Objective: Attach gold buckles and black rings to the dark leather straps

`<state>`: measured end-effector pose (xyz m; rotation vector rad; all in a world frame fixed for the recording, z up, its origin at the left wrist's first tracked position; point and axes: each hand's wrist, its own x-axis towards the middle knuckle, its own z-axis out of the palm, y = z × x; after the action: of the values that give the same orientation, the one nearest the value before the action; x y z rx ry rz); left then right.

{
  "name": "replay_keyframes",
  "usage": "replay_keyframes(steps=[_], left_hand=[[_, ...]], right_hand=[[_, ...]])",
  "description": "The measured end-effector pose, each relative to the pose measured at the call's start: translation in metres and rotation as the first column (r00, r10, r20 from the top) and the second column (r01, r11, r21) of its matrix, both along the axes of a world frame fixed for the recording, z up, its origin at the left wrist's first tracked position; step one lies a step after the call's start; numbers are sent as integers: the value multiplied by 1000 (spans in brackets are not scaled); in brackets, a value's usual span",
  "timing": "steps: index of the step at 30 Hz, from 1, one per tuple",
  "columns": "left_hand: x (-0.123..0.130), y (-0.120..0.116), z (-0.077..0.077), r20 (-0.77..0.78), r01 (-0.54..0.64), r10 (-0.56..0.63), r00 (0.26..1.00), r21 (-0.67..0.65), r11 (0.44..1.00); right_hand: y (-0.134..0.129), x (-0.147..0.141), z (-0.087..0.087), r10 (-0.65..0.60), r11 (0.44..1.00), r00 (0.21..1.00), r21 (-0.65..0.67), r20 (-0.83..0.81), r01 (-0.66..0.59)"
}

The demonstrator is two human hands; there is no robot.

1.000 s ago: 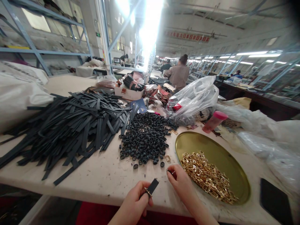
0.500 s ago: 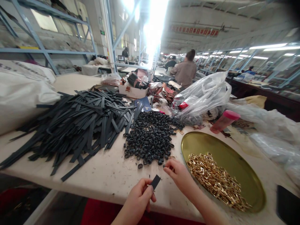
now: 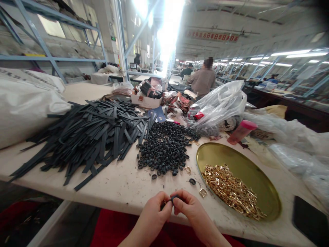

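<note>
My left hand (image 3: 159, 207) and my right hand (image 3: 185, 203) meet just above the table's front edge, fingers closed in a pinch. Between their fingertips shows a small black piece (image 3: 175, 197), mostly covered; where the strap ends and a loop begins cannot be made out. Past my hands lies a heap of small black loops (image 3: 164, 151). One loose loop (image 3: 192, 181) and a gold buckle (image 3: 203, 192) rest on the table near my right hand. To the right, an oval gold tray (image 3: 267, 185) carries a pile of gold buckles (image 3: 231, 188).
Long black strips (image 3: 102, 137) lie heaped on the left beside a white sack (image 3: 28, 106). A pink-lidded container (image 3: 241, 132), a clear plastic bag (image 3: 221, 104) and a cardboard box (image 3: 146, 101) stand further back. A black flat object (image 3: 309, 219) lies far right. A person (image 3: 203, 80) sits beyond.
My right hand has come back from the edge of the loop heap to my left hand, and their fingertips now meet. The short black strap in my left hand is now largely hidden.
</note>
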<state>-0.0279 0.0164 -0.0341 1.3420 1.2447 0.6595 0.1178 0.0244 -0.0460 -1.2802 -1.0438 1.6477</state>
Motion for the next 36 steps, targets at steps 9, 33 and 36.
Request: replay_keyframes(steps=[9, 33, 36], left_hand=[[0, -14, 2, 174, -18, 27, 984, -51, 999], [-6, -4, -8, -85, 38, -43, 995, -60, 998], [-4, -3, -7, 14, 45, -43, 999, -115, 992]], right_hand=[[-23, -7, -1, -71, 997, 977, 17, -202, 76], [-23, -6, -17, 24, 976, 860, -174, -509, -130], [-24, -5, -20, -81, 972, 853, -230, -516, -47]])
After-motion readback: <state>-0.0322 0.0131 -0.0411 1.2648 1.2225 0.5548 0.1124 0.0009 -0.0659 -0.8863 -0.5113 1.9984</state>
